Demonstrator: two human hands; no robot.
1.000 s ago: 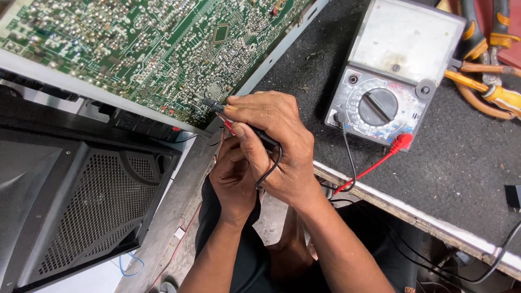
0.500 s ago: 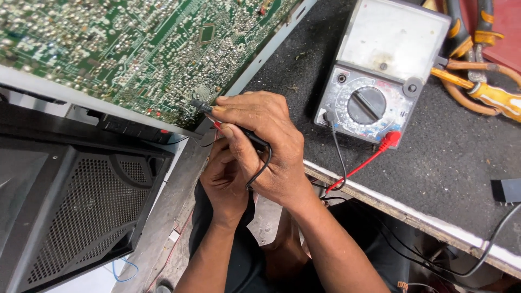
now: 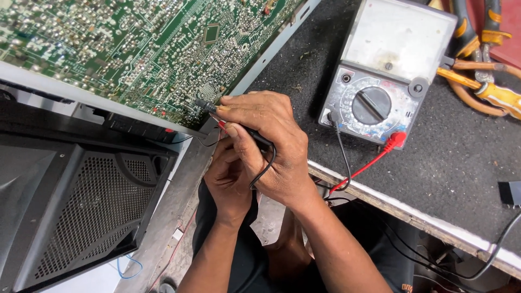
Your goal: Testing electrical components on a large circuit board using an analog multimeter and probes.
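Two hands sit close together at the edge of the green circuit board [image 3: 130, 49]. The right hand [image 3: 271, 146] is on top and is closed on a black probe [image 3: 209, 106], and the tip of the probe touches the shiny dots near the lower edge of the board. The left hand [image 3: 228, 179] is tucked under the right one. Something red [image 3: 221, 125] peeks out between them, but I cannot tell if the left hand grips it.

Compared with a second ago, the hands look bigger and sit a little lower and more to the right, so the head seems to have leaned in. The probe is at about the same spot on the board, so the same place is being checked.

A grey meter [image 3: 374, 87] with a round black knob lies on the dark bench [image 3: 445, 179], just beside the right hand. A red plug [image 3: 396, 140] and a black wire [image 3: 342, 157] run from it down over the bench edge. Orange-handled tools [image 3: 488, 81] lie at the far right. A black box with a mesh side [image 3: 81, 206] stands at the left, below the board. The floor below is hard to see.
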